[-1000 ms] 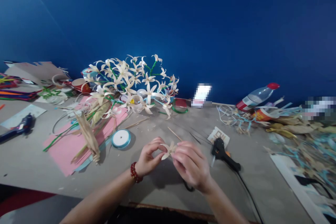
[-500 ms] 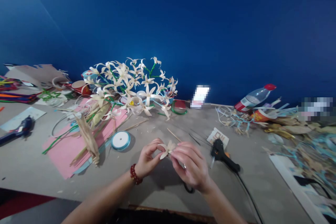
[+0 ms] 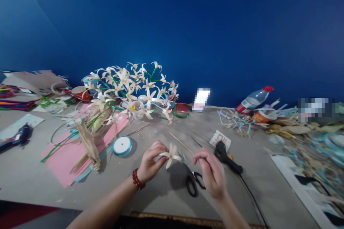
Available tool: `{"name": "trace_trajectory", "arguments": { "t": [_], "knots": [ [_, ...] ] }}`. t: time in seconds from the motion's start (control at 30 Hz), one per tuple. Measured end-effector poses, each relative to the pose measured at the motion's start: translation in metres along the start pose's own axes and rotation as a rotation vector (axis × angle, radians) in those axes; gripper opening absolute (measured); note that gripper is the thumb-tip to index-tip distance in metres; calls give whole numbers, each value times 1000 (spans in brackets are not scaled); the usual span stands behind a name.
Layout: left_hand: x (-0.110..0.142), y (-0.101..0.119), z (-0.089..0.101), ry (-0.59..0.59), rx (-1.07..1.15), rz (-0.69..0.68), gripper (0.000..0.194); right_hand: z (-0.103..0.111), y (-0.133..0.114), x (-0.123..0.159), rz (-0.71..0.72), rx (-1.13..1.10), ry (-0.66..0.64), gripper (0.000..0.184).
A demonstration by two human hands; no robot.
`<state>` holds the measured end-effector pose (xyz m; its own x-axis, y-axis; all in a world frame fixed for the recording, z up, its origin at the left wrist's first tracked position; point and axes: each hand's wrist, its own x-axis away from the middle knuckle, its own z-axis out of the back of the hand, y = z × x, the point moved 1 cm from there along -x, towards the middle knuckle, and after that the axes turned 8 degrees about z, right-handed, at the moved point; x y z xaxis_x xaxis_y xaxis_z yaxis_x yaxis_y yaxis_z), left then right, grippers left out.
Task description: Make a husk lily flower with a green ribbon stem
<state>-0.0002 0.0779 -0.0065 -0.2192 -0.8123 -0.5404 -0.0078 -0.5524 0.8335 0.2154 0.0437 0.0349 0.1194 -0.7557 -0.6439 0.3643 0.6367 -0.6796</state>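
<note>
My left hand (image 3: 153,161), a red bead bracelet (image 3: 138,179) on its wrist, pinches a cream flower (image 3: 172,156) by one petal. The flower's narrow petals fan out, apparently of dried husk. Apart from it, my right hand (image 3: 211,171) is raised with its fingers curled in; whether anything is inside them is hidden. Black-handled scissors (image 3: 192,183) lie on the table between my hands, their blades pointing toward the flower. A thin stick (image 3: 180,141) lies just beyond. To the right of my right hand is a black glue gun (image 3: 227,157) with its cord.
Several finished cream flowers (image 3: 149,96) on green stems stand at the back. A ribbon spool (image 3: 122,146) sits left of my hands, near pink paper (image 3: 60,164) bearing dry husks. A bottle (image 3: 252,101) leans at the right, near piled husks. Another glue gun (image 3: 20,136) lies far left.
My right hand has drawn away from the flower toward the right, its fingers now curled. The flower stays in my left hand, its petals more in view, and the scissors are uncovered.
</note>
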Motion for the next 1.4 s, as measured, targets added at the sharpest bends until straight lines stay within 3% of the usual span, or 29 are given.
{"name": "trace_trajectory", "arguments": {
  "t": [0.1,0.23,0.4,0.93,1.4],
  "knots": [
    [1,0,-1,-38,-28,-33,9,-7,-7,0,-197,-74,-88,16],
    [3,-1,-1,-64,-59,-54,8,-20,-22,-7,-340,-222,-228,15],
    [2,1,0,-43,-58,-87,10,-34,-25,-11,-480,-368,-247,22],
    [3,2,0,-6,-31,-70,15,-48,-22,-4,-591,-562,-114,26],
    [2,6,-3,21,61,6,18,-56,-20,-3,-603,-695,-94,24]
  ]
}}
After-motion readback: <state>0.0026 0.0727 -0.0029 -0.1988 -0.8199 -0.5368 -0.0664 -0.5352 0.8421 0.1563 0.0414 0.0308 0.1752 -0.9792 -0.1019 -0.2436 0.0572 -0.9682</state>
